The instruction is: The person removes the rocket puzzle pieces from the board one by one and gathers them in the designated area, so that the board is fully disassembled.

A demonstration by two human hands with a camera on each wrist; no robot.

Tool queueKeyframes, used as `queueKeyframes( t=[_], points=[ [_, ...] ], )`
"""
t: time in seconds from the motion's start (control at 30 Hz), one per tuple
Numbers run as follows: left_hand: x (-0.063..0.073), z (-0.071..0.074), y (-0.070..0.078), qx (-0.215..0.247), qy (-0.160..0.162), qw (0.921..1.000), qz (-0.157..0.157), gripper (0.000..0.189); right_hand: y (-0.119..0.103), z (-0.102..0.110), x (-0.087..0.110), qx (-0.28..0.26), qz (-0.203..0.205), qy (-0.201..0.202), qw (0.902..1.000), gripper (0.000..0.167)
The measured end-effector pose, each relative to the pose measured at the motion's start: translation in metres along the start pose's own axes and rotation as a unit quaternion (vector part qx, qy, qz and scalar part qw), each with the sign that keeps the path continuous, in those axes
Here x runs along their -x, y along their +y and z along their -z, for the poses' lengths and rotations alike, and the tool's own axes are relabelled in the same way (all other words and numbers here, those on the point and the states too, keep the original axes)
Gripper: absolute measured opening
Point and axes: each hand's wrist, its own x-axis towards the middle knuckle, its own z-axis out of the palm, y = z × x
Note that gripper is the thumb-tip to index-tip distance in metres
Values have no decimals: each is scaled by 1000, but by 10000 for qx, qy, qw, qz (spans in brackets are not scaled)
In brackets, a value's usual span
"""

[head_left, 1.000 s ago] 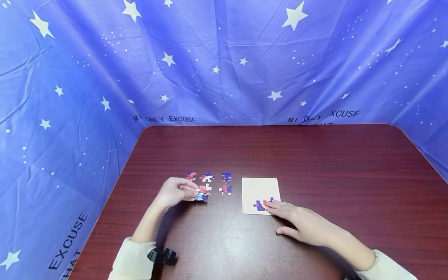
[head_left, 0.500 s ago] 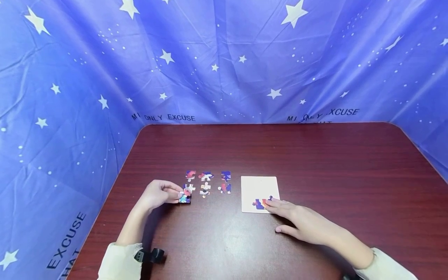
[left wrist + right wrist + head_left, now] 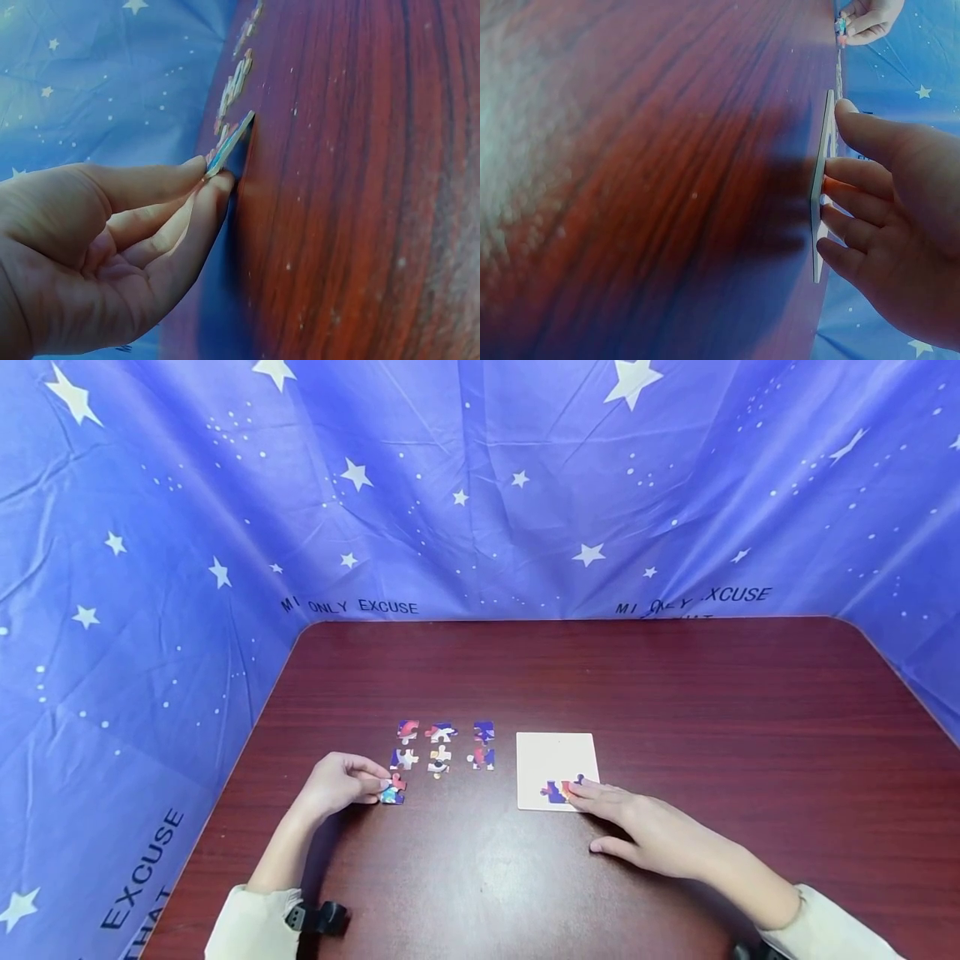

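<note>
Between thumb and fingers, my left hand (image 3: 339, 785) pinches a jigsaw piece (image 3: 392, 792) coloured blue, teal and red. That piece is at the near left end of the loose pieces; the left wrist view shows it tilted, one edge close over the table. My right hand (image 3: 641, 827) has its fingers straight, their tips resting on joined jigsaw pieces (image 3: 556, 792) at the near right of a square white puzzle board (image 3: 551, 756). The fingers hide part of those pieces. From the right wrist view, the fingertips lie along the board (image 3: 821, 187).
Several loose jigsaw pieces lie in two rows left of the board, among them a white-and-red piece (image 3: 441, 732), a purple one (image 3: 483, 732) and a mostly white one (image 3: 439, 761). The dark red wooden table (image 3: 637, 685) is backed by a blue star-print cloth (image 3: 480, 485).
My left hand has carried its piece leftward from beside the middle column, then slightly nearer me, below the left column. Two lower-row pieces it covered now show. My right hand stays on the board.
</note>
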Motion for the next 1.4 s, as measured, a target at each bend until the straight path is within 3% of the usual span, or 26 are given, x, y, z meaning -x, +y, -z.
queueKeyframes(
  t=[0.33, 0.77, 0.9, 1.07, 1.13, 1.3, 1.4],
  points=[
    [3, -3, 5, -880, 435, 9951, -105, 11, 0, 0, -1, 1, -9, -9, 10000, 56],
    [2, -3, 6, -1203, 583, 9910, -110, 8, -1, 1, -1, 11, 160, 173, 9997, 57],
    [3, -3, 12, -1201, 588, 9907, -261, 9, -1, 0, -1, 27, 204, 214, 9996, 57],
    [0, -11, 23, -1332, 691, 9860, -730, 10, -2, 0, -1, 21, 174, 177, 9997, 57],
    [-3, -17, 28, -1308, 628, 9856, -870, 11, -2, 1, -1, 25, 146, 148, 9998, 57],
    [-9, -39, 40, -858, 83, 9905, -1073, 15, -2, 1, -1, 24, 84, 81, 9999, 56],
    [-11, -53, 48, -737, -268, 9881, -1323, 17, -2, 1, -1, 22, 61, 60, 10000, 55]
  ],
)
